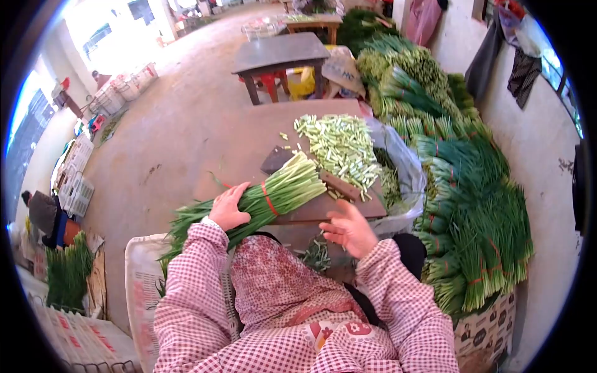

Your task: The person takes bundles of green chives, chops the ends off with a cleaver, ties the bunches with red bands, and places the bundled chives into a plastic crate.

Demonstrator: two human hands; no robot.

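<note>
A bunch of long green chives [283,194], with pale stem ends and a red band round it, lies slantwise over the near edge of the brown table [249,133]. My left hand [229,208] grips its leafy part from above, thumb toward the band. My right hand [349,229] is apart from the bunch, palm turned inward and fingers spread, holding nothing. Just beyond it is a cleaver's wooden handle [339,185]; its dark blade [275,160] shows past the stems, the middle hidden under them. Cut pale stem pieces [339,146] are heaped behind.
Banded green bunches [472,205] are stacked along the right wall. A plastic-lined container [407,177] stands against the table's right side. A white crate [142,298] is at my left. Ahead stands a dark table [280,53]; a person [46,214] sits far left.
</note>
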